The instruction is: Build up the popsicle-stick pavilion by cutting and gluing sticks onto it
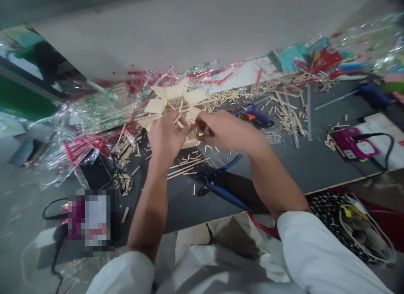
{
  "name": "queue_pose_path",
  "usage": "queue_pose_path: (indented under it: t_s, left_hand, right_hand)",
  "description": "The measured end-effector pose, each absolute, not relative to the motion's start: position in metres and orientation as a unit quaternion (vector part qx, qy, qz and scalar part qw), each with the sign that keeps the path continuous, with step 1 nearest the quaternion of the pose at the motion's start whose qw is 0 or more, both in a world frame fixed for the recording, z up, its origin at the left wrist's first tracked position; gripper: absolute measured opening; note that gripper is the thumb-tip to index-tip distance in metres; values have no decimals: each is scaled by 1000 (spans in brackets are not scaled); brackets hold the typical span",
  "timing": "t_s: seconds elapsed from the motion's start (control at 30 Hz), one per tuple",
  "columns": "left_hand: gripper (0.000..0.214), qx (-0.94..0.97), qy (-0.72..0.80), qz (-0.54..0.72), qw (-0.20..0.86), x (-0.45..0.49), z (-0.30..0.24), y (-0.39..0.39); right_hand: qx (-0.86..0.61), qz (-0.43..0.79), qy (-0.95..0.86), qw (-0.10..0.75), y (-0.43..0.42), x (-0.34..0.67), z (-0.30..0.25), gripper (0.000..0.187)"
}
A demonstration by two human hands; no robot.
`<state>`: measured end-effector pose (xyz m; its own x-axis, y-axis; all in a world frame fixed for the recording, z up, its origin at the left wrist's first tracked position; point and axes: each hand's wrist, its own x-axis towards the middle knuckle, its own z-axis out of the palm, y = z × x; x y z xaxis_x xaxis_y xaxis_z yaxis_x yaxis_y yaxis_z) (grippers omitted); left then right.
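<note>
A star-shaped model made of thin wooden sticks [172, 98] lies on the dark tabletop [315, 163]. My left hand [166, 136] is closed on its near edge, fingers curled around the sticks. My right hand [225, 129] meets it from the right, fingertips pinched on the same near part of the model. What exactly the pinch holds is hidden between the two hands. Loose wooden sticks [186, 164] lie just below the hands.
Blue cutters [217, 182] lie open near my right forearm. A blue glue gun [254, 116] rests right of the model. Crinkled plastic wrap with stick bundles [94, 117] fills the left. Scattered sticks [284, 113], a purple device with a cable [355, 144] and colourful packets [318, 58] sit to the right.
</note>
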<state>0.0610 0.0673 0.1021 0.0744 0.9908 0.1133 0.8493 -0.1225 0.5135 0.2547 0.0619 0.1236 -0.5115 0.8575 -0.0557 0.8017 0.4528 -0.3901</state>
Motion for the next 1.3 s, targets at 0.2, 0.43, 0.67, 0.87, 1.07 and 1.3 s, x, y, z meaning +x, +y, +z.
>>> queue_pose_path:
  t_s: [0.2,0.43,0.67,0.87,1.07,1.3]
  left_hand:
    - [20,708,661,182,167,64,108,65]
    - [18,694,669,212,161,63,105,67]
    - [23,668,682,240,177,67,104,67]
    - [20,656,684,266,177,70,101,67]
    - [23,654,682,277,175,68,96,67]
    - [23,678,656,301,143,64,91,66]
  right_hand:
    - [-484,185,-852,81,62,256,124,18]
    - [-497,204,-839,84,62,258,121,24]
    - [-610,253,-751,-5,71,307,129,32]
    - [-711,245,-659,-10,81,363,133,38]
    - [-765,213,-604,-71,95,393,112,37]
    - [-789,206,-575,-67,102,410,98,37]
